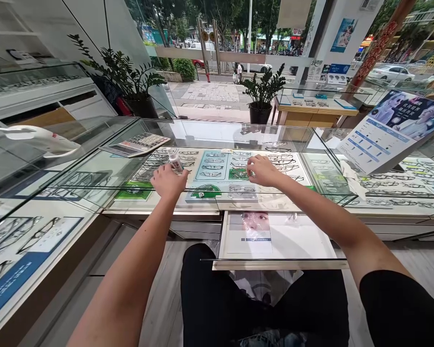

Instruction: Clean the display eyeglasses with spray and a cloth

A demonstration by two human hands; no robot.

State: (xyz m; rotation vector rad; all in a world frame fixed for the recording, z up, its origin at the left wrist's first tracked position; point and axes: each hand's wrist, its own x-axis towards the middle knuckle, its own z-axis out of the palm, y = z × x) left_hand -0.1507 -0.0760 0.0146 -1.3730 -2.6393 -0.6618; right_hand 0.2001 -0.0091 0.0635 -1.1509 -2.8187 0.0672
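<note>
My left hand (169, 180) is closed around a small white spray bottle (175, 160), which stands tilted between thumb and fingers over the glass counter top. To the right of it, my right hand (263, 170) is above the same glass with its fingers curled together. Whatever those fingers hold, if anything, is too small or hidden to make out. Beneath the glass of the display counter (271, 197), rows of eyeglasses (212, 167) lie on white, blue and green boards.
An open drawer (300, 241) juts out above my lap. A printed booklet (141, 143) lies on the glass at left, near a white curved device (43, 140). At right stand a folded display card (386, 130) and a crumpled white cloth (352, 179). Potted plants (261, 94) stand beyond.
</note>
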